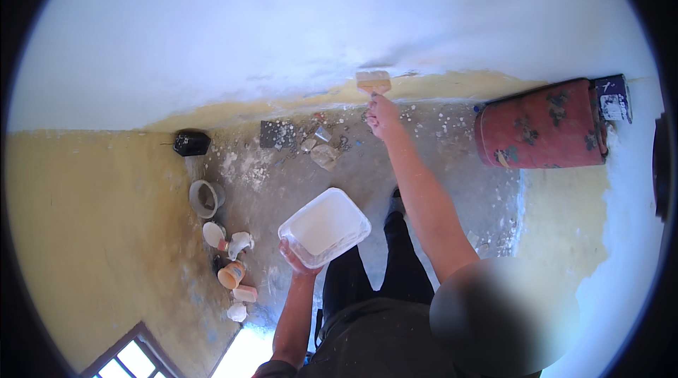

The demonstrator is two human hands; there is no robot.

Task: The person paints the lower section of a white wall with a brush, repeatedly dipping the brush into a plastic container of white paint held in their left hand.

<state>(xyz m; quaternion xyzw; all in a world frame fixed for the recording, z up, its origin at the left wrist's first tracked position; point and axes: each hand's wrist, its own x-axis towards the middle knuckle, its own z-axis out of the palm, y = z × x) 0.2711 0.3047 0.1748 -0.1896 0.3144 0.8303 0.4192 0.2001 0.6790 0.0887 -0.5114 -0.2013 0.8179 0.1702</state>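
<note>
My right hand (381, 115) grips a paintbrush (374, 79) by its handle, with the bristles against the wall (304, 39) near its lower edge, where white coating borders a yellow band. My left hand (299, 258) holds a white plastic tray (333, 212) with white liquid in it, low in front of my dark-trousered legs.
A rolled red patterned mat (537, 127) and dark blue can (611, 99) sit right. Along the left wall are a black container (191, 143), grey bucket (215, 198) and several tubs (231, 274). Debris (323, 156) litters the floor. A window (127, 358) shows lower left.
</note>
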